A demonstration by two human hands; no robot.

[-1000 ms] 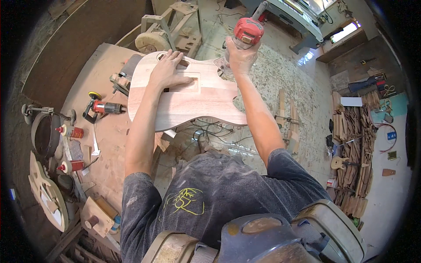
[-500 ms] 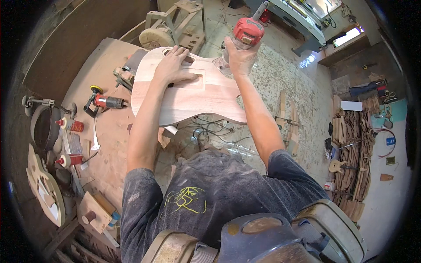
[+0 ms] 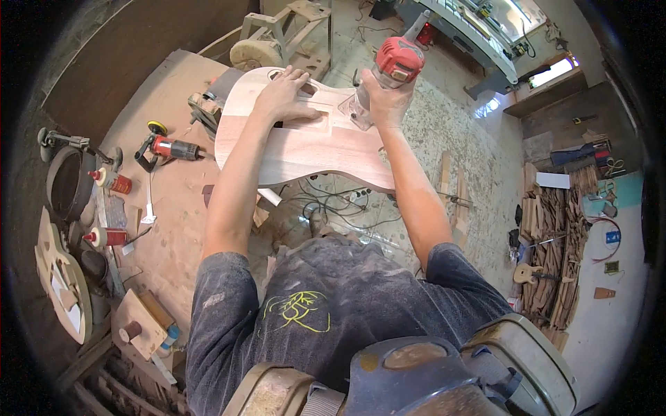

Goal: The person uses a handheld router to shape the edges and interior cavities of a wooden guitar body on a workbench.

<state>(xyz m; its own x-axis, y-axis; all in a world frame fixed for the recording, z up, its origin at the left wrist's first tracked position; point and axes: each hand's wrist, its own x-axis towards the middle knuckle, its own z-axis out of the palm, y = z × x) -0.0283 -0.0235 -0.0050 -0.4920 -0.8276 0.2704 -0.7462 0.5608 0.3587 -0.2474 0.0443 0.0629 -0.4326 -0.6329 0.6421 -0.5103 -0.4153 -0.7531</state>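
A pale wooden guitar body [image 3: 298, 156] with cut cavities and a curved edge lies crosswise in front of me. My left hand [image 3: 284, 100] rests on its upper part beside the rectangular recess, fingers spread over the wood. My right hand [image 3: 388, 100] grips a red-topped router [image 3: 401, 55], whose clear base sits at the upper right edge of the body by a cutout. The underside of the body and the router bit are hidden from me.
A plywood bench [image 3: 125, 201] holds an orange-red polisher [image 3: 170, 147], glue bottles [image 3: 111, 180] and a guitar-shaped template [image 3: 62, 277]. Cables [image 3: 333, 208] trail across the tiled floor [image 3: 479, 139]. A grey machine [image 3: 479, 41] stands at the back; stacked wood offcuts [image 3: 548, 263] are at right.
The guitar body and my left hand have shifted up and to the right. The router, with my right hand on it, has moved slightly right and down.
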